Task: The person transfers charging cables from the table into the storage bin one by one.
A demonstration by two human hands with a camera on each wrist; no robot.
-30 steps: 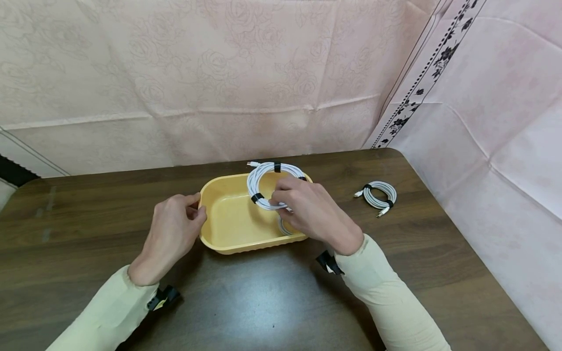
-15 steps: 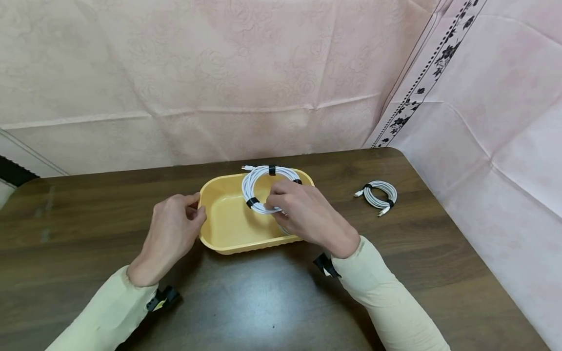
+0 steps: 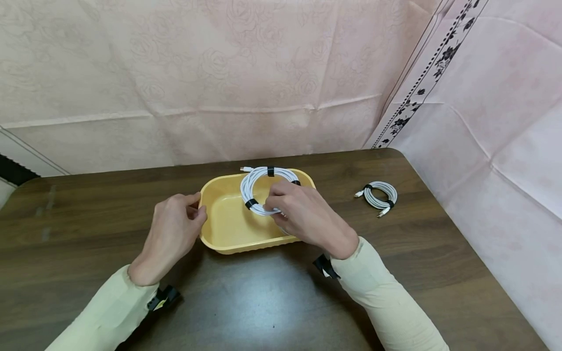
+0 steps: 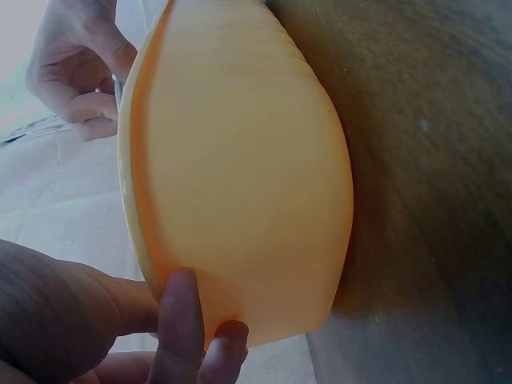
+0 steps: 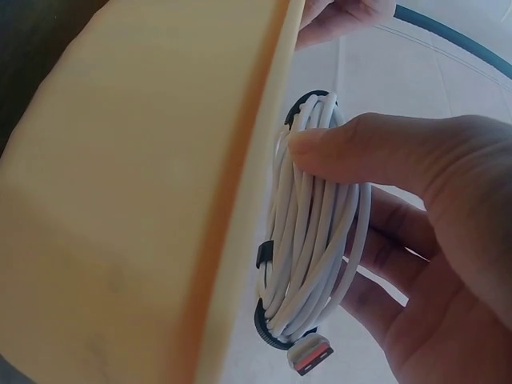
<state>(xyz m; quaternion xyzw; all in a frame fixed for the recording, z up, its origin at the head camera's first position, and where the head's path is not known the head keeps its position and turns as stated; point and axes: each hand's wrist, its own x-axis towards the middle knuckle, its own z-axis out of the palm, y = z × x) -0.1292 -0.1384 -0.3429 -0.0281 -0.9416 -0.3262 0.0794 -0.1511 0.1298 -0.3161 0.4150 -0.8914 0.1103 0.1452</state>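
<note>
My left hand (image 3: 173, 231) pinches the left end of a yellow plastic basin (image 3: 237, 247) at its rim. In the left wrist view its fingers (image 4: 182, 312) lie against the basin's outer wall. A white coiled cable (image 3: 248, 187), bound with black ties, is held over the right half of the basin by my right hand (image 3: 303, 212). The right wrist view shows the thumb (image 5: 336, 152) on one side of the coil and the fingers behind, with a USB plug (image 5: 310, 354) sticking out below. A sliver of another cable (image 3: 285, 231) shows inside the basin, mostly hidden under the right hand.
A second white coiled cable (image 3: 381, 195) with black ties lies on the brown wooden table (image 3: 259, 312), right of the basin. Pink patterned cloth (image 3: 246, 87) hangs behind the table, and another sheet (image 3: 505, 131) hangs along the right side.
My right hand has shifted slightly left and down with the coiled cable, covering more of the cable inside the basin. The left hand and the basin have stayed where they were.
</note>
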